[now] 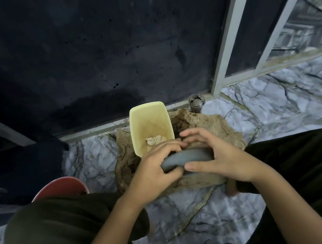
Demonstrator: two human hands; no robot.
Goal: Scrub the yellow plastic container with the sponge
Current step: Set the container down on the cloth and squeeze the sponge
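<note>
The person squats over a marble-patterned floor [193,222], knees to either side. Both hands meet just in front of the knees on a dark grey rounded object [187,160] — possibly a lid or the sponge; which it is cannot be told. The left hand [155,171] is wrapped over its left end, fingers curled tight. The right hand [216,155] cups the right end, thumb pressed on the near edge, upper fingers spread loosely above.

Just beyond the hands stands the yellow plastic container [149,123], upright and open, on a soiled brown cloth [216,128]. Whitish clumps [154,140] lie at its bottom.

Hazards:
- No hand steadies the container — a knuckle touching its near wall could tip it and spill the clumps.
- The cloth is rumpled; the footing is probably uneven.
- A red bowl [61,188] near the left knee could be knocked.
</note>
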